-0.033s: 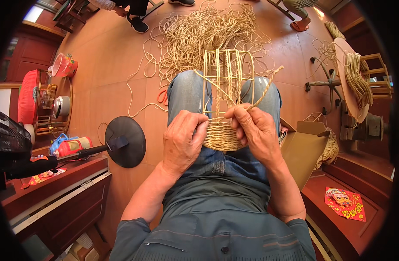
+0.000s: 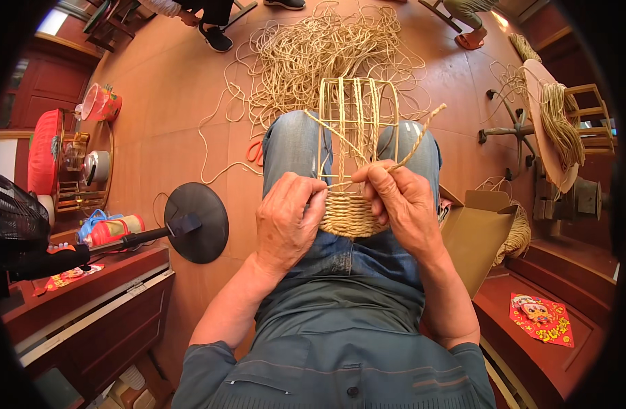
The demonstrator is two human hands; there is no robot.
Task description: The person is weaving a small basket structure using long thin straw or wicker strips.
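A half-woven basket point(image 2: 350, 217) rests on my lap between my knees. Tight rows of straw-coloured twisted cord cover its near end, while bare wire and upright cords show at the far end. My left hand point(image 2: 284, 217) is closed, thumb and forefinger pinching the weaving cord at the left edge of the top row. My right hand point(image 2: 403, 203) pinches the same cord just right of the middle. From its fingers a loose cord end point(image 2: 422, 133) sticks up to the far right. Another cord strand point(image 2: 332, 136) crosses the frame slantwise. My fingers hide the basket's right edge.
A big tangled heap of cord point(image 2: 326, 54) lies on the floor beyond my knees. Orange-handled scissors point(image 2: 255, 153) are by my left knee. A round black fan base point(image 2: 198, 238) stands left, an open cardboard box point(image 2: 478, 238) right. Other people's feet point(image 2: 217, 39) show at the far edge.
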